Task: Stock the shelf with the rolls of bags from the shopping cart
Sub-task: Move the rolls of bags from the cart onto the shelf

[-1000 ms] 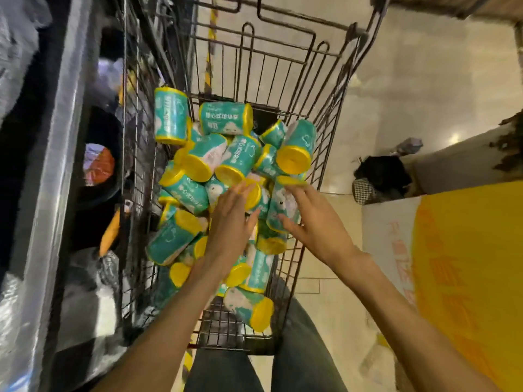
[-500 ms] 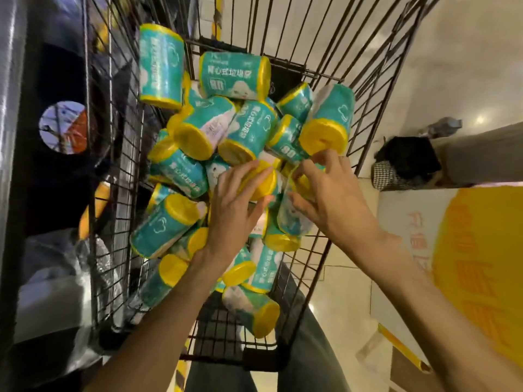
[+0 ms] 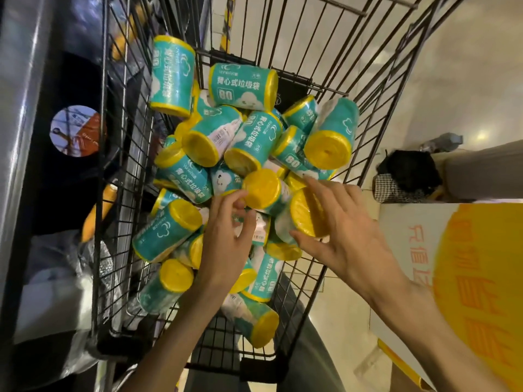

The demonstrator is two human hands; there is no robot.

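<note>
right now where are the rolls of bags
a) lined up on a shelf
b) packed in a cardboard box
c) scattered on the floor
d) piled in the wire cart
d: the teal and yellow rolls of bags lie heaped inside the wire shopping cart, with both hands reaching into the pile.
</note>
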